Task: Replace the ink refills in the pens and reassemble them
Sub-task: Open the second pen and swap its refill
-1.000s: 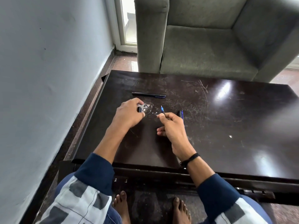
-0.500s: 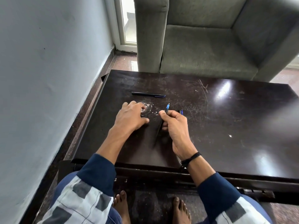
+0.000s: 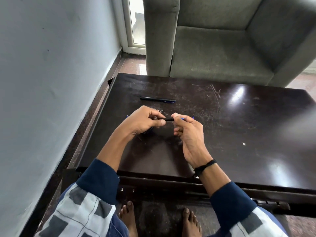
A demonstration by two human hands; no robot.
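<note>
The left hand (image 3: 145,123), in the middle of the frame, has its fingers curled in, and the thumb and fingertips pinch one end of a black pen (image 3: 168,119). The right hand (image 3: 189,134), just to the right of it, pinches the other end between thumb and forefinger, with its remaining fingers loosely folded below. The black pen lies level between the two hands, raised above the counter (image 3: 239,134), and only a short stretch of its barrel shows in the gap between them. A blue sliver (image 3: 183,118) shows just right of the right thumb; I cannot tell whether it is part of this pen or something lying behind it.

A black wristband (image 3: 205,165) circles the right wrist, and both forearms come out of dark blue cuffs on checked sleeves at the bottom of the frame.

Above the hands, toward the counter's upper left, a second pen (image 3: 157,99) lies flat, dark with a blue end pointing right, well apart from the hands. The counter is dark, glossy and heavily scratched, with a white speck (image 3: 244,144) to the right of the hands.

A grey armchair (image 3: 213,53) fills the upper right of the frame, right behind the counter. A pale wall (image 3: 51,82) takes up the left side. Bare feet (image 3: 128,216) show at the bottom centre, below the counter's near edge.
</note>
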